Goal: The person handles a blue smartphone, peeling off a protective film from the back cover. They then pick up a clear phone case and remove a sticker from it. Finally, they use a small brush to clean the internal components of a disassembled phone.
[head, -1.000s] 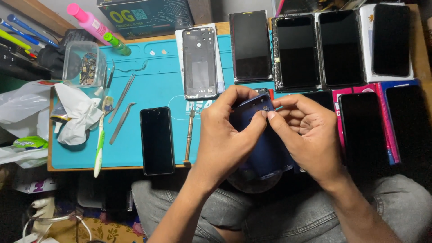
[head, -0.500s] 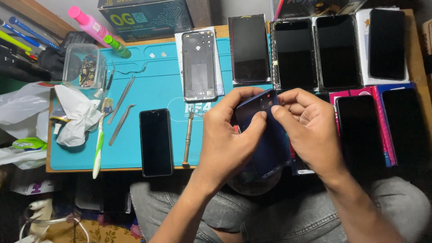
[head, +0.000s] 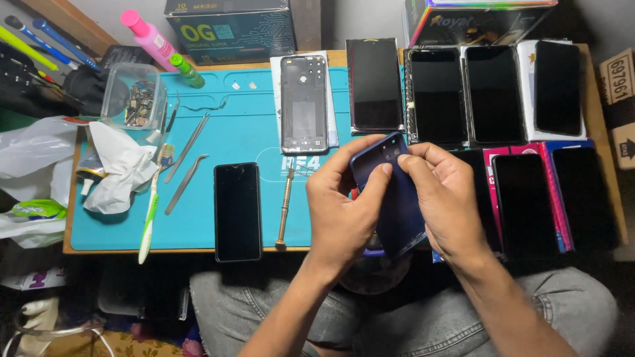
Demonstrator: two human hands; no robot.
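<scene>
Hands over the teal work mat [head: 231,132]: left hand [head: 344,211] and right hand [head: 450,205] together pinch a dark blue phone [head: 397,198], thumbs pressed near its top edge.

Both hands hold a dark blue phone [head: 397,198] over the near edge of the blue mat [head: 245,132]; the left hand [head: 340,215] cups it from beside, the right hand [head: 450,205] pinches its top corner. On the mat lie a black phone [head: 237,211], a screwdriver [head: 285,208] just beside the left hand, two tweezers [head: 188,165] and a grey back cover [head: 303,104]. Off the mat's right end, dark screens [head: 496,96] lie in rows on the counter [head: 595,125].
</scene>
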